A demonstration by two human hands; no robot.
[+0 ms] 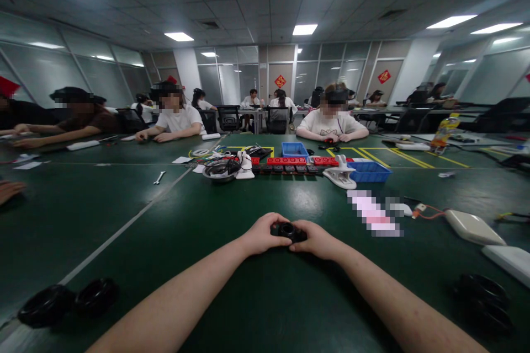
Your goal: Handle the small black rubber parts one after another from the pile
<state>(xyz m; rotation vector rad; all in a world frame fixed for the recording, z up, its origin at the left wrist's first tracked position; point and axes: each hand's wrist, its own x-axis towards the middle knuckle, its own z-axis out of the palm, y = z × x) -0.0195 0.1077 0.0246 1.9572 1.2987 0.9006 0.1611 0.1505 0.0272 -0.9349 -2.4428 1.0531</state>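
Note:
A small black ring-shaped part [287,230] with a round opening on top rests at the middle of the green table, held between both hands. My left hand [267,234] is closed round its left side, thumb in front and fingers behind. From the right, my right hand [315,238] grips the same part with thumb and fingers. Its lower side is partly hidden by the thumbs. Similar glossy black rings lie near the front edge: one ring [47,305] and another ring [96,297] at left, and a pair of rings [482,300] at right, overlapping.
Beyond my hands runs a red power strip [290,161] with white clamp bases [340,174], a bowl of cables [221,171] and blue trays [370,171]. A wrench [159,177] lies left. White boxes [474,226] and a cable occupy the right. Several people sit around.

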